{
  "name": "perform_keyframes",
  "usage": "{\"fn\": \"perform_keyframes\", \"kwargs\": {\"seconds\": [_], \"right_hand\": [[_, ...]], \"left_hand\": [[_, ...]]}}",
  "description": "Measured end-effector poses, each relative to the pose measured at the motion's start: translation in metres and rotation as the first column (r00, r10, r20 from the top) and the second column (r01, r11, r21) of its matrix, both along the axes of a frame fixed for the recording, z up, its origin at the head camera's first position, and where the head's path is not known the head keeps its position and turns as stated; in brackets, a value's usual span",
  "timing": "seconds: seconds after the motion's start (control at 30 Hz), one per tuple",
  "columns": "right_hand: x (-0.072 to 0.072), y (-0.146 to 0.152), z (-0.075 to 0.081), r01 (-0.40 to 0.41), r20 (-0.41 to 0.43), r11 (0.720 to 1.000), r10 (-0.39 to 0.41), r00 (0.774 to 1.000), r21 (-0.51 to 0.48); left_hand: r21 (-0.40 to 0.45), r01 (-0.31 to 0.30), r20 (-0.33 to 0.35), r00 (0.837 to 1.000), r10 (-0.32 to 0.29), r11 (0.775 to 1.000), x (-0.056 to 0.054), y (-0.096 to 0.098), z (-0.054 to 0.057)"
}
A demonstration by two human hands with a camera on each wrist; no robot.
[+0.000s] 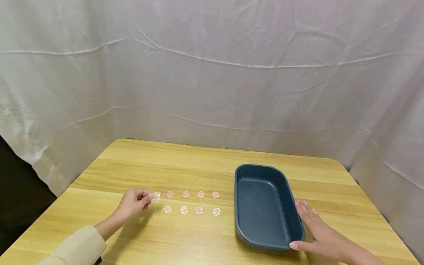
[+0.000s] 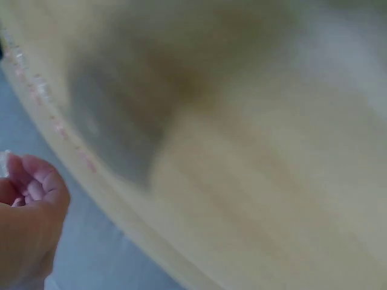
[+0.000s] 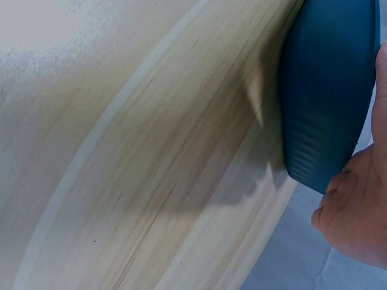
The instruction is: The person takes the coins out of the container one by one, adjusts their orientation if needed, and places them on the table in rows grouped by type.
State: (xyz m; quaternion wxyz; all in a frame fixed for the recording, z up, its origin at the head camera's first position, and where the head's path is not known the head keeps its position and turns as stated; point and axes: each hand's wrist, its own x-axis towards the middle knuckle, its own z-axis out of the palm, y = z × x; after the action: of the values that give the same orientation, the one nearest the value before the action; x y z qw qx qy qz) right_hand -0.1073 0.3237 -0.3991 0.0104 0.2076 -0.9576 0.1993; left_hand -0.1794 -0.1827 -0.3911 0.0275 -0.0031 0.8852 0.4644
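My left hand (image 1: 134, 202) pinches a clear round disc (image 1: 156, 196) between thumb and fingertips, at the left end of two rows of discs. In the far row lie several pink discs (image 1: 186, 194); in the near row, several clear ones with ray-like patterns (image 1: 184, 210). A dark blue, deep rectangular tub (image 1: 246, 235) stands to their right, with nothing seen inside. Against its right side rests my right hand (image 1: 319, 235), fingers extended along the outer wall and thumb on the near rim. The left wrist view shows the left hand (image 2: 33, 217) at its edge.
The light wooden table (image 1: 185, 239) has rounded far corners. White cloth (image 1: 212, 92) hangs behind it and along both sides. A dark gap (image 1: 20, 198) shows beyond the table's left edge.
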Motion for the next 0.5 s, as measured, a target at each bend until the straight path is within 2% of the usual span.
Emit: {"fn": "perform_keyframes", "kwargs": {"seconds": [0.1, 0.2, 0.27, 0.43, 0.5], "right_hand": [[0.001, 0.002, -0.001, 0.007, 0.034, 1.000, -0.007, 0.999, -0.015], [0.001, 0.003, -0.001, 0.017, 0.077, 0.999, -0.014, 0.997, -0.035], [0.001, 0.003, -0.001, 0.021, 0.084, 0.999, -0.018, 0.996, -0.039], [0.000, 0.002, -0.002, 0.006, 0.013, 1.000, -0.006, 1.000, -0.009], [0.000, 0.001, -0.002, 0.018, 0.025, 1.000, -0.018, 1.000, -0.011]], "left_hand": [[-0.043, -0.011, 0.083, 0.996, 0.014, 0.999, 0.000, -0.003, -0.010], [-0.049, -0.014, 0.147, 0.989, 0.021, 0.999, 0.000, -0.003, -0.016], [-0.060, -0.010, 0.155, 0.988, 0.019, 0.998, -0.001, -0.002, -0.018], [-0.133, -0.007, 0.147, 0.989, 0.027, 0.991, -0.002, 0.003, -0.018], [-0.158, -0.005, 0.136, 0.990, 0.027, 0.987, -0.002, 0.004, -0.018]]}}
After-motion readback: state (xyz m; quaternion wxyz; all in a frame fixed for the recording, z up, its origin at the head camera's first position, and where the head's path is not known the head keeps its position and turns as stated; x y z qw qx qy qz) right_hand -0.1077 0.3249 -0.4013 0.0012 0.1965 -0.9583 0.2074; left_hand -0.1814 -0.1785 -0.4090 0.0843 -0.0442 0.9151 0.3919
